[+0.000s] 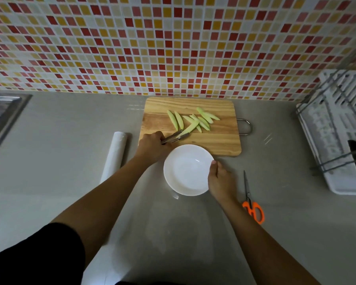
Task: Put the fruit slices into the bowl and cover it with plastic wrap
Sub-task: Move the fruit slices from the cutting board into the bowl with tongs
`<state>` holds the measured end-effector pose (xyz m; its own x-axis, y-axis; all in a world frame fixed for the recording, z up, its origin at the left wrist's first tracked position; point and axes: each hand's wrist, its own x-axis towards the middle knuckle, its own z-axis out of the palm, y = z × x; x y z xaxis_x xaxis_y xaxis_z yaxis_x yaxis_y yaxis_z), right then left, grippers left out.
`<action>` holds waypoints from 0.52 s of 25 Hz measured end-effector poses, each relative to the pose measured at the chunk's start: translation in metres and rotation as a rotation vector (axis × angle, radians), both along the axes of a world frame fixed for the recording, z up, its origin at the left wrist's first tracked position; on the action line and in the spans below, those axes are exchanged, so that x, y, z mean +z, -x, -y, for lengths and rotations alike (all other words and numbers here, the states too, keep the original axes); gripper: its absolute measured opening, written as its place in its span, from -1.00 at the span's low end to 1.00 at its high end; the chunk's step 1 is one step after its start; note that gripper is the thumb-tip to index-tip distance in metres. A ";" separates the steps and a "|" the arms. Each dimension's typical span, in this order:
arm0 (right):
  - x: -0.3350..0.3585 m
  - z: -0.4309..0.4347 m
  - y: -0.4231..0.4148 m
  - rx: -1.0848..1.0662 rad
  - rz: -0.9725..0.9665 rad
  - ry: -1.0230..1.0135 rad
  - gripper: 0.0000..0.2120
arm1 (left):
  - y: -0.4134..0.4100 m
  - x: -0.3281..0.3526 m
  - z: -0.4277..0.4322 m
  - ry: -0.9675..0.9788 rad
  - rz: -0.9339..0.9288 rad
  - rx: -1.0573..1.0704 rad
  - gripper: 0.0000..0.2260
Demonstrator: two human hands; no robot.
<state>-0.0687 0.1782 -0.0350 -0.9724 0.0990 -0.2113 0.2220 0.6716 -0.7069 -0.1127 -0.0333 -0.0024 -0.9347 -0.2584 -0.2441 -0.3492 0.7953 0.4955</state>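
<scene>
Atop wooden board (214, 145), pale green curved slices (178, 120)

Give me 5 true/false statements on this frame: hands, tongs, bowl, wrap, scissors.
1. The left hand holds metal tongs whose tips are at a green fruit slice. True.
2. The white bowl already has slices in it. False: it is empty, and all the slices lie on the wooden cutting board.
3. The right hand grips the bowl's rim. True.
4. The plastic wrap roll lies to the right of the bowl. False: it lies to the left, on the counter.
5. The scissors have blue handles. False: the handles are orange.
</scene>
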 end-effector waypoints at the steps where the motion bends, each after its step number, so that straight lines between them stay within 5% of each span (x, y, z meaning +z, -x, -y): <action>1: 0.001 0.000 0.000 0.000 -0.002 0.001 -0.58 | 0.000 0.001 0.000 0.029 -0.006 -0.004 -0.64; 8: 0.001 0.000 0.000 -0.002 -0.013 -0.003 -0.59 | -0.002 -0.002 0.002 0.301 -0.118 -0.203 -0.75; 13: -0.001 0.000 0.001 -0.003 -0.002 -0.013 -0.58 | -0.003 0.000 0.009 0.126 -0.148 -0.152 -0.81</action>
